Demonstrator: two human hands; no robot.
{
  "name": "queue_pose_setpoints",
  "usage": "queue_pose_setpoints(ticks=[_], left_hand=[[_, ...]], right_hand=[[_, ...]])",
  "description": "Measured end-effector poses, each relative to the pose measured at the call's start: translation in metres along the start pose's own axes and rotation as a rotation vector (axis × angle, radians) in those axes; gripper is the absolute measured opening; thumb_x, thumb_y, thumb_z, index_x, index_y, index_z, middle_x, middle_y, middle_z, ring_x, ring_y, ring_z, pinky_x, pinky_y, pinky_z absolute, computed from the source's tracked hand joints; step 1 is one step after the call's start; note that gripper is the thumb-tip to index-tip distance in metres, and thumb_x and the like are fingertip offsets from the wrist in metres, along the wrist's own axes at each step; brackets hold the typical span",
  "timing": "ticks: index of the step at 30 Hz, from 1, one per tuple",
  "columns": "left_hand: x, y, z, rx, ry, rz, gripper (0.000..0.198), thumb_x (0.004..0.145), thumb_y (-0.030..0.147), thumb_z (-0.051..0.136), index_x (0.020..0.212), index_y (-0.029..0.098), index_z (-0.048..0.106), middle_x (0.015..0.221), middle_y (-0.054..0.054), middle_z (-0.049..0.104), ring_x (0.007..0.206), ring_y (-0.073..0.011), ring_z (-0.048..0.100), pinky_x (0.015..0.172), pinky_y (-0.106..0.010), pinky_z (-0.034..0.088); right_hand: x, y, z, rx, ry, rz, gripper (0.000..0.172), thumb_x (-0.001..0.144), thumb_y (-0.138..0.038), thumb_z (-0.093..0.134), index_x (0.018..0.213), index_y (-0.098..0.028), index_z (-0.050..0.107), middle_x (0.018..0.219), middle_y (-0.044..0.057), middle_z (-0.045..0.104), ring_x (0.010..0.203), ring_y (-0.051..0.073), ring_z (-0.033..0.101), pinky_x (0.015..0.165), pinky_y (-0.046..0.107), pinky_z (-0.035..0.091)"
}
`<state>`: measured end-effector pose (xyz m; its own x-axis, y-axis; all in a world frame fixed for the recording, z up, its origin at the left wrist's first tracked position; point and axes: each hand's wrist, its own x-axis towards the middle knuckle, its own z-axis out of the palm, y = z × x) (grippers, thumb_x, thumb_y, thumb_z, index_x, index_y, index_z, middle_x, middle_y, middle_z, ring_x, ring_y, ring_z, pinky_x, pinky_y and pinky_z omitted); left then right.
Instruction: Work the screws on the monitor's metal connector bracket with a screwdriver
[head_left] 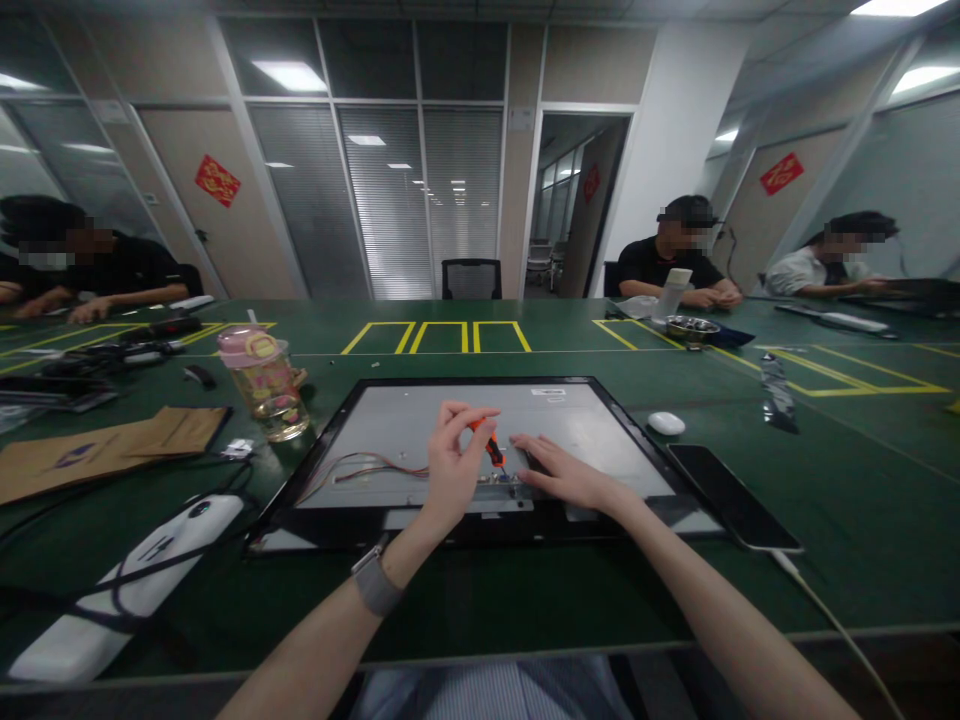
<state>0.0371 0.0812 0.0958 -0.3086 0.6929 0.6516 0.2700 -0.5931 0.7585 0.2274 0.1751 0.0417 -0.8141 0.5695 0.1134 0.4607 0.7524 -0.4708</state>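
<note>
A flat display panel (600, 440) with a grey back and black frame lies on the green table. My left hand (454, 460) is closed around an orange and black screwdriver (495, 450), which leans with its tip down at a small strip of parts near the panel's front edge. Just right of the tip, my right hand (566, 475) rests on the panel with its fingers spread, holding nothing. Thin coloured wires (367, 462) run over the panel's left part toward my left hand.
On the left are a pink-lidded cup (266, 385), brown paper packaging (112, 445) and a white power strip (135, 585) with black cables. A phone (731, 495) with a cable and a white case (666, 423) lie right of the panel. Several people sit across the table.
</note>
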Motion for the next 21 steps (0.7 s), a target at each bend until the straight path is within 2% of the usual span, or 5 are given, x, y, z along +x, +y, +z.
queue_pose_setpoints(ticks=[4, 7, 11, 14, 21], left_hand=[[-0.0004, 0.0008, -0.0019, -0.031, -0.038, -0.036, 0.024, 0.091, 0.029, 0.049, 0.103, 0.019, 0.068, 0.088, -0.004, 0.057, 0.081, -0.0142, 0.056, 0.076, -0.026, 0.045], [-0.0009, 0.0017, -0.0025, -0.096, -0.064, -0.057, 0.029, 0.095, 0.027, 0.040, 0.103, 0.018, 0.066, 0.089, -0.005, 0.064, 0.086, -0.0157, 0.059, 0.081, -0.028, 0.045], [-0.0008, 0.0003, -0.0005, -0.089, -0.039, -0.026, 0.022, 0.090, 0.027, 0.050, 0.091, 0.018, 0.070, 0.093, -0.005, 0.059, 0.089, -0.0152, 0.057, 0.079, -0.026, 0.045], [-0.0002, -0.0008, 0.0009, -0.036, 0.004, -0.011, 0.015, 0.084, 0.029, 0.059, 0.086, 0.019, 0.071, 0.089, -0.003, 0.051, 0.082, -0.0132, 0.054, 0.072, -0.024, 0.045], [0.0012, 0.0007, -0.0021, -0.089, -0.046, -0.065, 0.024, 0.092, 0.027, 0.046, 0.101, 0.018, 0.066, 0.088, -0.005, 0.060, 0.083, -0.0148, 0.058, 0.080, -0.028, 0.045]], right_hand=[[-0.0004, -0.0014, -0.0008, -0.005, -0.001, 0.008, 0.061, 0.095, -0.055, 0.037, 0.143, -0.017, 0.035, 0.148, 0.012, 0.038, 0.137, 0.026, 0.032, 0.116, 0.048, 0.014], [-0.0007, -0.0036, -0.0024, -0.001, 0.007, 0.004, 0.060, 0.095, -0.055, 0.039, 0.142, -0.018, 0.037, 0.147, 0.012, 0.039, 0.136, 0.027, 0.033, 0.116, 0.048, 0.015], [-0.0009, -0.0053, -0.0032, 0.002, 0.003, 0.008, 0.059, 0.095, -0.053, 0.039, 0.142, -0.016, 0.036, 0.146, 0.013, 0.040, 0.135, 0.028, 0.034, 0.115, 0.049, 0.016], [-0.0006, -0.0052, -0.0026, 0.000, 0.002, 0.012, 0.059, 0.095, -0.052, 0.039, 0.142, -0.017, 0.036, 0.146, 0.013, 0.040, 0.135, 0.028, 0.034, 0.115, 0.049, 0.016], [-0.0001, -0.0061, -0.0032, -0.011, 0.003, 0.007, 0.057, 0.095, -0.050, 0.039, 0.142, -0.017, 0.037, 0.146, 0.013, 0.040, 0.135, 0.028, 0.034, 0.115, 0.050, 0.015]])
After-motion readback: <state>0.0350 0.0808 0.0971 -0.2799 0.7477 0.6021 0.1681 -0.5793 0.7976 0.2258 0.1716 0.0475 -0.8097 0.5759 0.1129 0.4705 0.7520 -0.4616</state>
